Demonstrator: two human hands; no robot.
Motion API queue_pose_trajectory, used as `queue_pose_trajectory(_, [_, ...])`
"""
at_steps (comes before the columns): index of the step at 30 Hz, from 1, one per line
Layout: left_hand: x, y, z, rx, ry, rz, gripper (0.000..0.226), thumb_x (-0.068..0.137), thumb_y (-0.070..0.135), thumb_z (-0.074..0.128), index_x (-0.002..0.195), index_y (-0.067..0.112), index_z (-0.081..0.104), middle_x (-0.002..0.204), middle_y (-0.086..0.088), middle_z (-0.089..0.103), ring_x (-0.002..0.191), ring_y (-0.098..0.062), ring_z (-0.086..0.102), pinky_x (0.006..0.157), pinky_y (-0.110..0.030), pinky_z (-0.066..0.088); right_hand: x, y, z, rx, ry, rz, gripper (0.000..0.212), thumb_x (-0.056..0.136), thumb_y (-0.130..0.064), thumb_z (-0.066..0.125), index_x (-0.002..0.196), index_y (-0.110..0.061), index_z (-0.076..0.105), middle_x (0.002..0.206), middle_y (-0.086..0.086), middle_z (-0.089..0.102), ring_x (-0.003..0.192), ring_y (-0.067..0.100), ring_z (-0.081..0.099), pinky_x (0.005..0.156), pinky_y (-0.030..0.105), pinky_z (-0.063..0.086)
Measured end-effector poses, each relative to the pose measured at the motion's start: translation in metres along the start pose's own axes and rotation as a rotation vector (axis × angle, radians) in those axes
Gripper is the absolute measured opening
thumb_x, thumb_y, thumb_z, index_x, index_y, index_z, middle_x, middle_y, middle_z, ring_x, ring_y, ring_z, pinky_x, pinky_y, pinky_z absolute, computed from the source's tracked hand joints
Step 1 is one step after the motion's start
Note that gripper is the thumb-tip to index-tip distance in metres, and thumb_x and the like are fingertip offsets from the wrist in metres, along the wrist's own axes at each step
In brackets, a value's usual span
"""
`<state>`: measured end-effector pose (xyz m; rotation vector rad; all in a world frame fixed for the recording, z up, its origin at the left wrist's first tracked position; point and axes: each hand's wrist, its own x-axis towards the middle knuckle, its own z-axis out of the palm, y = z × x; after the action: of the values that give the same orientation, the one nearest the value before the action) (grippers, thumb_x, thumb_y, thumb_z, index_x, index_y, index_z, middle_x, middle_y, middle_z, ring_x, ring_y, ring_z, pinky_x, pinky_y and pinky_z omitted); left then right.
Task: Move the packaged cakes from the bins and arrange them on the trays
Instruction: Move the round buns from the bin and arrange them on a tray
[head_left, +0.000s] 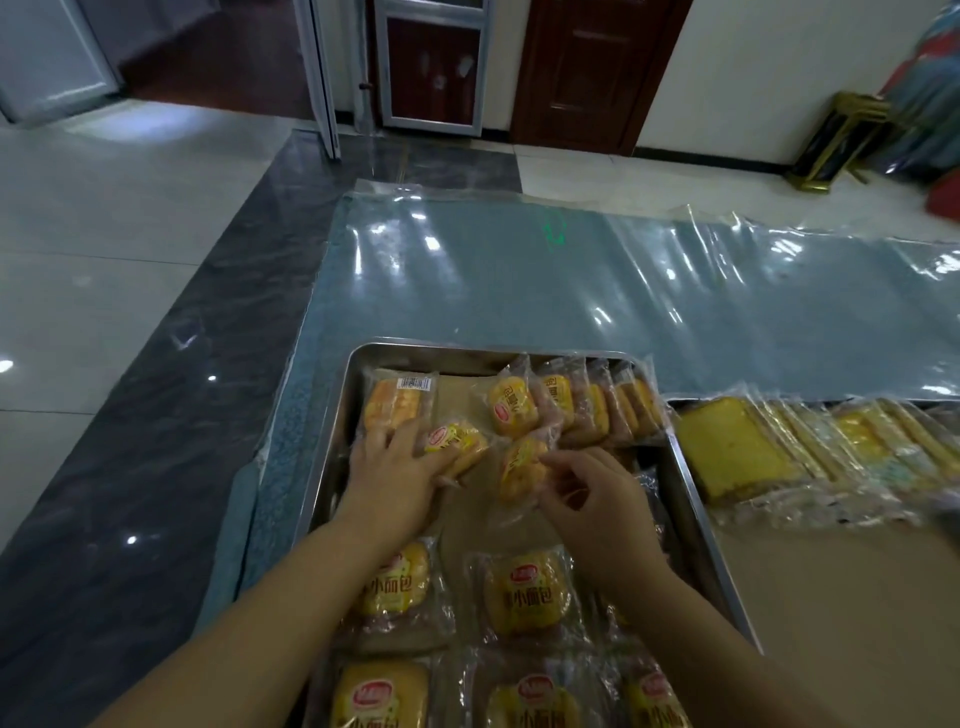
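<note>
A steel tray (332, 410) lies in front of me with several packaged yellow cakes on brown paper. My left hand (397, 467) rests with spread fingers on one wrapped cake (460, 441) in the tray's middle. My right hand (587, 499) pinches the wrapper of another cake (519, 467) beside it. A row of upright cakes (582, 402) leans along the tray's far right. One cake with a barcode label (395, 402) lies at the far left. More cakes (524, 592) lie flat in the near part.
A second tray (691, 499) to the right holds a row of wrapped yellow sponge slices (737, 447). Both trays sit on a table under shiny clear plastic (519, 291). Tiled floor lies to the left, doors at the back.
</note>
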<state>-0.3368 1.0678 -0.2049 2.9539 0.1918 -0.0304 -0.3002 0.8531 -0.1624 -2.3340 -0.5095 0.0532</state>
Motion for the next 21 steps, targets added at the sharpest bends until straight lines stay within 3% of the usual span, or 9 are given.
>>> queue_pose_trajectory(3, [-0.024,-0.011,0.000,-0.019,-0.045,0.097,0.045,0.091,0.041,0.050,0.133,0.052,0.037,0.148,0.005,0.025,0.126,-0.024,0.018,0.098,-0.040,0.023,-0.019,0.003,0.001,0.032,0.051,0.051,0.025,0.083,-0.021,0.067,0.105,-0.030,0.061,0.091,-0.019,0.053,0.085,-0.008,0.051,0.068,0.004,0.043])
queue_pose_trajectory(7, [-0.040,-0.023,-0.006,-0.015,-0.079,0.115,0.048,0.089,0.035,0.057,0.131,0.051,0.041,0.149,0.009,0.027,0.123,-0.020,0.024,0.103,-0.035,0.025,-0.027,-0.003,0.007,0.065,-0.035,0.240,0.020,0.082,-0.033,0.068,0.099,-0.026,0.060,0.085,-0.011,0.058,0.077,0.003,0.055,0.063,0.017,0.048])
queue_pose_trajectory(9, [-0.039,-0.029,-0.012,-0.008,-0.095,0.115,0.047,0.088,0.033,0.058,0.132,0.045,0.045,0.150,0.008,0.028,0.123,-0.021,0.026,0.104,-0.034,0.026,-0.024,-0.010,0.008,-0.022,-0.167,0.265,0.019,0.084,-0.039,0.064,0.091,-0.022,0.063,0.080,-0.007,0.061,0.074,0.008,0.057,0.066,0.029,0.053])
queue_pose_trajectory(12, [-0.036,-0.031,-0.015,-0.022,-0.105,0.115,0.043,0.088,0.025,0.058,0.130,0.033,0.052,0.148,0.004,0.034,0.123,-0.022,0.030,0.105,-0.033,0.027,-0.019,-0.015,0.007,-0.309,-0.228,0.160,0.019,0.088,-0.040,0.056,0.091,-0.024,0.065,0.080,-0.007,0.063,0.074,0.012,0.059,0.067,0.036,0.054])
queue_pose_trajectory(15, [-0.037,-0.020,-0.013,-0.111,-0.024,0.066,0.041,0.091,0.020,0.050,0.132,0.027,0.051,0.144,0.002,0.039,0.126,-0.022,0.034,0.106,-0.035,0.029,-0.012,-0.011,0.007,-0.449,-0.164,-0.002,0.029,0.087,-0.044,0.053,0.107,-0.026,0.062,0.102,-0.003,0.059,0.097,0.018,0.053,0.078,0.033,0.048])
queue_pose_trajectory(18, [-0.036,-0.008,-0.007,-0.118,-0.021,0.030,0.047,0.093,0.031,0.050,0.138,0.025,0.040,0.144,0.001,0.037,0.129,-0.022,0.031,0.105,-0.036,0.031,-0.004,-0.004,0.012,-0.530,-0.348,-0.109,0.042,0.086,-0.046,0.054,0.125,-0.032,0.051,0.129,-0.002,0.042,0.119,0.020,0.035,0.093,0.034,0.041])
queue_pose_trajectory(21, [-0.033,-0.008,-0.003,-0.065,-0.045,0.028,0.048,0.092,0.018,0.051,0.138,0.026,0.040,0.145,0.000,0.034,0.130,-0.022,0.029,0.105,-0.035,0.031,0.000,0.002,0.020,-0.555,-0.412,-0.076,0.041,0.087,-0.049,0.052,0.125,-0.033,0.049,0.134,-0.002,0.038,0.123,0.022,0.034,0.096,0.038,0.041])
